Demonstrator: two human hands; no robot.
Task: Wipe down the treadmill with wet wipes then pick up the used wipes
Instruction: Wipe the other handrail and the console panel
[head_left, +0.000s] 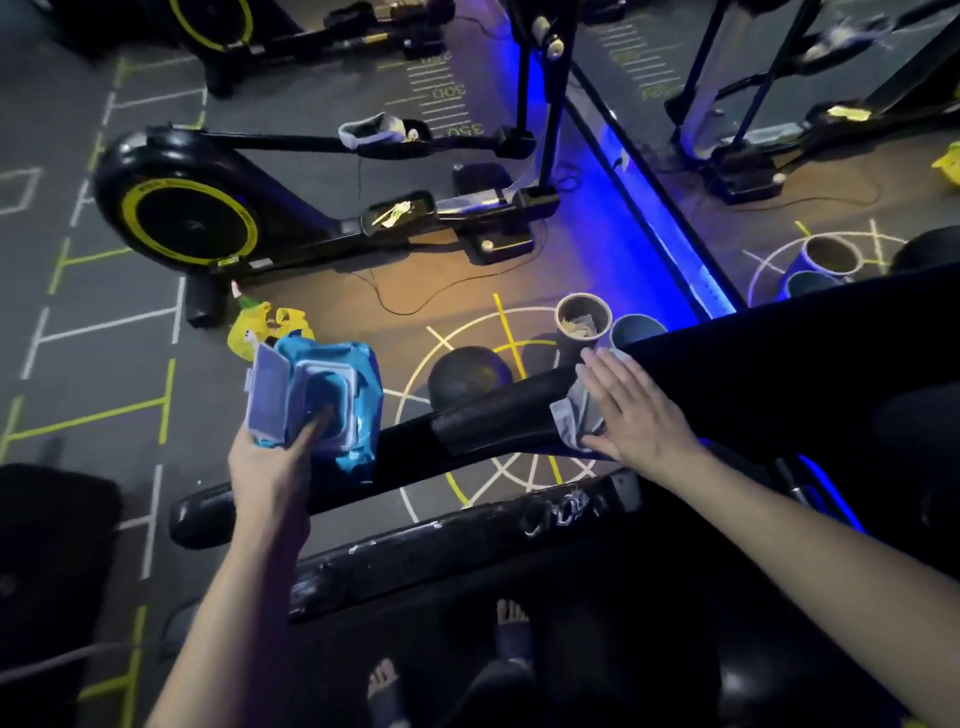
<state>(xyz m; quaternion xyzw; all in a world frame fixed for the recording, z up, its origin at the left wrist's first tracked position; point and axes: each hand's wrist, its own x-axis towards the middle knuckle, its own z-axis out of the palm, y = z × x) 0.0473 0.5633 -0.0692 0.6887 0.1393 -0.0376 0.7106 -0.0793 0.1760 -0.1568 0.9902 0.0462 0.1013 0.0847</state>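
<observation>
Upper left of the frame: a black exercise bike (187, 218) with a yellow-ringed flywheel stands on the marked gym floor (93, 364); a yellow bag (260, 325) lies just below it. Lower left of centre: the left hand (270, 467) grips a blue wet-wipe pack (332, 395) from beneath, fingers curled round it, the flip lid (267, 395) standing open. Centre: the treadmill handrail (493, 421) – a dark padded bar running diagonally – with a dark ball (467, 376) on the floor behind it. Right of centre: a grey wipe (574, 415) lies on the handrail, and the right hand (634, 415) presses it flat, fingers straight and close together. Just above, two round tubs (584, 317) stand beside a blue light strip (670, 244).
</observation>
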